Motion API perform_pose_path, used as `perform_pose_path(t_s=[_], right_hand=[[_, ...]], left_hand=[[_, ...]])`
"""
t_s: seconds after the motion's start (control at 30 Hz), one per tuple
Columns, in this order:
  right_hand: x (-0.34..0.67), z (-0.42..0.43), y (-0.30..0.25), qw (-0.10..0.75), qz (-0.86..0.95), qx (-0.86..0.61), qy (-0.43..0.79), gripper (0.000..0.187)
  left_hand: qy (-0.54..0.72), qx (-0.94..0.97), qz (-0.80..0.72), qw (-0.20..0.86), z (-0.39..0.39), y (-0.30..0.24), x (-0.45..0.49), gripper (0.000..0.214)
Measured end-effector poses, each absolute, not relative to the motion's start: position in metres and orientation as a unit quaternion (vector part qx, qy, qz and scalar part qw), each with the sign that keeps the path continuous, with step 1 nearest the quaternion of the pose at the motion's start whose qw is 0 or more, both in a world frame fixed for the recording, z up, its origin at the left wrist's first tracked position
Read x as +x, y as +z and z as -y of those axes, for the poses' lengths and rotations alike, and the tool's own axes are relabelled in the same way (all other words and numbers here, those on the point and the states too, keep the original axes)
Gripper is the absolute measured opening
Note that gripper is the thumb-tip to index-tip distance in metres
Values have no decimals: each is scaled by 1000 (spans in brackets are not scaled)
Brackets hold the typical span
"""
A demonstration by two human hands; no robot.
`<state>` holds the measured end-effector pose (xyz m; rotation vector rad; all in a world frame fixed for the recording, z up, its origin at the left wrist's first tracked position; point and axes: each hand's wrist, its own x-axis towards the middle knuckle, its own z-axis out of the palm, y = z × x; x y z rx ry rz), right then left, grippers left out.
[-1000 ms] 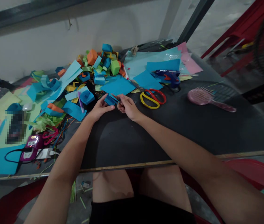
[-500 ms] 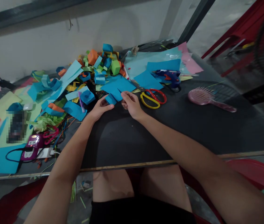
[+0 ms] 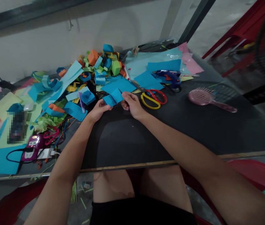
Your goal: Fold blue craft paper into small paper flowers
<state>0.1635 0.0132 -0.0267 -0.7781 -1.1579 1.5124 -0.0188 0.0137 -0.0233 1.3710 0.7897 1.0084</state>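
A folded strip of blue paper [image 3: 114, 97] stretches between my two hands, above the near side of the dark table. My left hand [image 3: 99, 110] pinches its left end, thumb on top. The right end is gripped between thumb and fingers of my right hand [image 3: 132, 104]. Creases divide the strip into panels. Just right of my right hand lie scissors [image 3: 154, 98] with one red and one yellow handle loop. Flat blue paper [image 3: 120, 85] lies behind the strip.
Folded paper boxes and scraps [image 3: 104, 64] are heaped at the back. A blue glue gun [image 3: 171, 76] rests on paper behind the scissors. Farther right is a pink hairbrush [image 3: 205, 97]. At left are a purple device with a cable [image 3: 32, 147] and a blurred-out phone [image 3: 17, 127].
The blue paper strip has opened out flatter, and its panels now face up more. My left hand has shifted slightly down and left; my right hand has barely moved.
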Motion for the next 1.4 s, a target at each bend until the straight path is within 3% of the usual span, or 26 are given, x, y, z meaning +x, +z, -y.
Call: perform_pose_path(t_s=[0.83, 1.1, 1.3, 1.4], right_hand=[[162, -13, -30, 526, 496, -323, 611, 56], [161, -15, -44, 588, 549, -427, 412, 22], [173, -17, -37, 560, 669, -400, 282, 61], [179, -20, -32, 532, 730, -374, 211, 43]], left_hand=[[447, 588, -319, 594, -18, -30, -19, 56], [421, 604, -334, 588, -19, -31, -19, 54], [412, 618, -333, 580, -18, -32, -21, 53], [403, 611, -345, 587, -18, -32, -19, 62]])
